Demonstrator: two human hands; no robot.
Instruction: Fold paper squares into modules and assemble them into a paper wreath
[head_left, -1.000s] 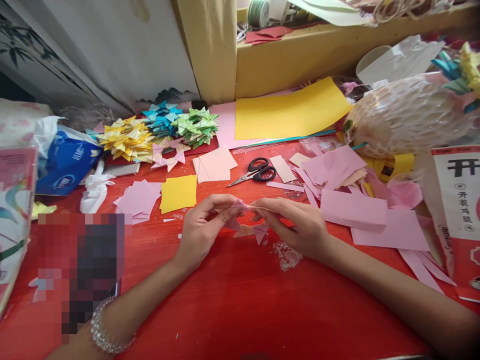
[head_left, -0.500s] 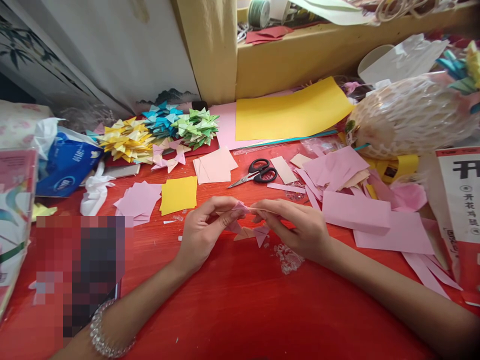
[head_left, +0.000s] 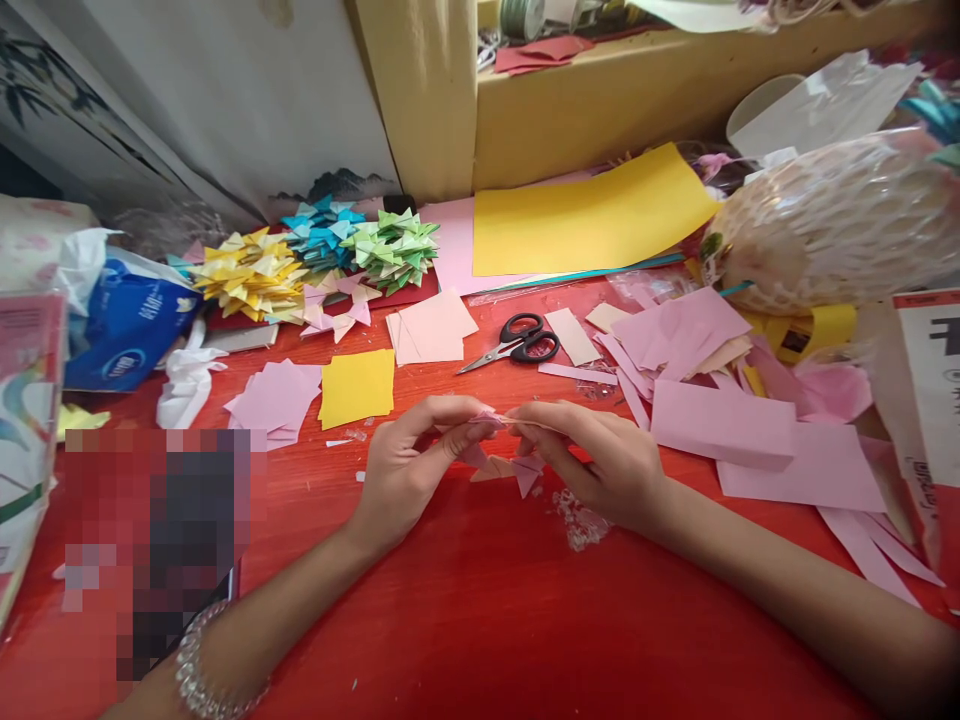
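Observation:
My left hand [head_left: 409, 465] and my right hand [head_left: 600, 455] meet over the red table [head_left: 465, 620] and pinch a small folded piece of pink paper [head_left: 491, 418] between their fingertips. Both hands grip it from opposite sides, just above the tabletop. Under the fingers lie a few folded pink paper pieces [head_left: 517, 468]. A beaded bracelet [head_left: 206, 680] circles my left wrist.
Black scissors [head_left: 517, 342] lie behind the hands. Yellow square [head_left: 358, 387], pink squares [head_left: 274, 398] and pink scraps [head_left: 720, 420] surround them. Folded yellow [head_left: 251, 275], blue [head_left: 322, 225] and green [head_left: 394, 248] paper piles sit at the back. A large yellow sheet [head_left: 592, 215] and a netted bundle [head_left: 832, 225] lie right.
The hands stay together on the pink paper with only slight finger shifts. The view has tilted a little, so the scene sits slightly higher and to the right.

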